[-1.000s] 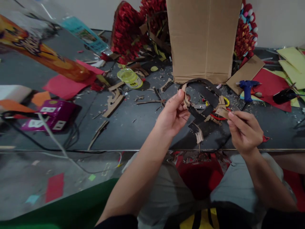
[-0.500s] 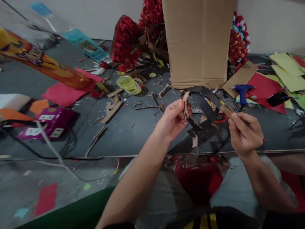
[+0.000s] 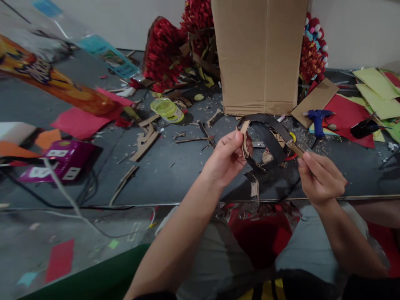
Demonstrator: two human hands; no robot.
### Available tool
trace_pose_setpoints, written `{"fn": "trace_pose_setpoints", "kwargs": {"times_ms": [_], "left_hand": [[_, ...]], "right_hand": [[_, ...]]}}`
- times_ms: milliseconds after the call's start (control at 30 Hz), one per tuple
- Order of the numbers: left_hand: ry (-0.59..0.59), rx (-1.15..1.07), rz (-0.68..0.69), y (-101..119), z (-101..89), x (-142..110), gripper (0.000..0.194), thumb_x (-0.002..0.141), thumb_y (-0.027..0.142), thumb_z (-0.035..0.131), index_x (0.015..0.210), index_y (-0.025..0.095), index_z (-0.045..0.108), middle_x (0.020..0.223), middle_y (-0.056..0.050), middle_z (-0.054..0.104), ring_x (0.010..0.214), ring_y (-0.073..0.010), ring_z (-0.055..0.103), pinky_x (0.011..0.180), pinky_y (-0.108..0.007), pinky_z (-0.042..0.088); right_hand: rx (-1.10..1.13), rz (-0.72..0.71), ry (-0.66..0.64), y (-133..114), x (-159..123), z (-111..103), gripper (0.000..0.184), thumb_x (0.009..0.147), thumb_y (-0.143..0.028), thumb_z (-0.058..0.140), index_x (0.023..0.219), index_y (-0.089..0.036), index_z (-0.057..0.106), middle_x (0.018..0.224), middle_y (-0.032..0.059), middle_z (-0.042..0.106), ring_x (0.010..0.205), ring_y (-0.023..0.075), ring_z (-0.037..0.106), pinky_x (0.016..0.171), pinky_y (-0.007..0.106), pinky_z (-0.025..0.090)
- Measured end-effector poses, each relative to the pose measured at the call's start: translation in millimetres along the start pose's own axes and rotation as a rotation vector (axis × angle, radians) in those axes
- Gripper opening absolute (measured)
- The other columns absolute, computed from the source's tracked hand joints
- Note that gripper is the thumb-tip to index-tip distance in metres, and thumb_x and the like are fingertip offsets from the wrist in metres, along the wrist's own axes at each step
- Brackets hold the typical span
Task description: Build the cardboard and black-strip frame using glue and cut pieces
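Note:
A curved cardboard strip (image 3: 283, 131), black on its face and bare brown at the ends, arches between my two hands above the table's front part. My left hand (image 3: 226, 160) is closed, pinching its brown end between thumb and fingers. The other end sits between the thumb and fingertips of my right hand (image 3: 323, 177). Beneath the strip lie scissors (image 3: 292, 156) with red and yellow on the handles, partly hidden by black cardboard pieces. A small ridged cardboard scrap (image 3: 254, 187) rests near the table edge.
Behind my hands stands a tall cardboard panel (image 3: 261, 58). Rightward are a blue glue gun (image 3: 318, 121) and a black container (image 3: 364, 128). To the left are a yellow tub (image 3: 168, 111), a tilted orange bottle (image 3: 62, 83) and a purple box (image 3: 67, 160) with cables. Cardboard scraps litter the table.
The view has shifted slightly, so the table sits lower. My right hand has tilted the strip's brown end, and the strip now arches more clearly between my hands. Both grips stay closed.

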State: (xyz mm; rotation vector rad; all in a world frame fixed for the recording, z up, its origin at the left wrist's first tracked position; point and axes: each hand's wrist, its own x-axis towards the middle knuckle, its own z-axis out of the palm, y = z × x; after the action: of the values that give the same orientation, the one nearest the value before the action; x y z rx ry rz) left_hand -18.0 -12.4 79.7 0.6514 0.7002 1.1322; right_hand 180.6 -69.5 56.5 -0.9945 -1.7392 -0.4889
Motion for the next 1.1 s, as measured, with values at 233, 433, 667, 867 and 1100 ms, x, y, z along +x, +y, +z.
{"fn": "trace_pose_setpoints", "kwargs": {"times_ms": [233, 433, 667, 867, 1100], "left_hand": [[0.009, -0.005, -0.003, 3, 0.3, -2, 0.037, 0.070, 0.039, 0.076, 0.055, 0.017, 0.050, 0.048, 0.005, 0.043, 0.041, -0.0047, 0.040, 0.038, -0.017, 0.032], [0.025, -0.001, 0.024, 7, 1.4, -1, 0.040, 0.075, 0.039, 0.071, 0.053, 0.018, 0.046, 0.050, 0.004, 0.044, 0.042, -0.0055, 0.042, 0.040, -0.018, 0.035], [-0.019, 0.060, 0.107, 9, -5.0, -1, 0.039, 0.056, 0.040, 0.085, 0.054, 0.017, 0.052, 0.047, 0.005, 0.045, 0.044, -0.0063, 0.045, 0.044, -0.018, 0.038], [-0.122, 0.145, 0.135, 9, -9.4, -4, 0.046, 0.044, 0.048, 0.087, 0.051, 0.016, 0.055, 0.043, 0.005, 0.045, 0.041, -0.0039, 0.040, 0.041, -0.015, 0.034], [-0.206, 0.177, 0.122, 6, -7.7, -9, 0.048, 0.046, 0.049, 0.086, 0.047, 0.016, 0.052, 0.041, 0.006, 0.044, 0.036, -0.0027, 0.037, 0.040, -0.016, 0.035]], "right_hand": [[-0.007, -0.084, -0.023, 0, 6, 1, 0.045, 0.078, -0.007, 0.065, 0.117, -0.028, 0.061, 0.090, -0.0001, 0.076, 0.071, 0.0136, 0.071, 0.060, 0.024, 0.057], [0.033, -0.088, -0.049, -1, 5, 1, 0.048, 0.078, -0.008, 0.064, 0.119, -0.032, 0.060, 0.088, -0.0014, 0.076, 0.066, 0.0127, 0.070, 0.057, 0.023, 0.056], [0.258, 0.387, 0.167, 2, -4, 2, 0.041, 0.082, -0.015, 0.062, 0.118, -0.034, 0.062, 0.089, -0.0012, 0.075, 0.062, 0.0131, 0.069, 0.049, 0.024, 0.054], [0.740, 0.709, 0.080, 4, 6, 2, 0.025, 0.088, -0.027, 0.057, 0.109, -0.030, 0.068, 0.073, 0.0001, 0.074, 0.046, 0.0079, 0.060, 0.035, 0.016, 0.041], [0.991, 0.921, -0.084, 2, 11, 0, 0.023, 0.078, -0.038, 0.068, 0.096, -0.025, 0.073, 0.065, 0.0007, 0.072, 0.046, 0.0091, 0.060, 0.038, 0.019, 0.048]]}}
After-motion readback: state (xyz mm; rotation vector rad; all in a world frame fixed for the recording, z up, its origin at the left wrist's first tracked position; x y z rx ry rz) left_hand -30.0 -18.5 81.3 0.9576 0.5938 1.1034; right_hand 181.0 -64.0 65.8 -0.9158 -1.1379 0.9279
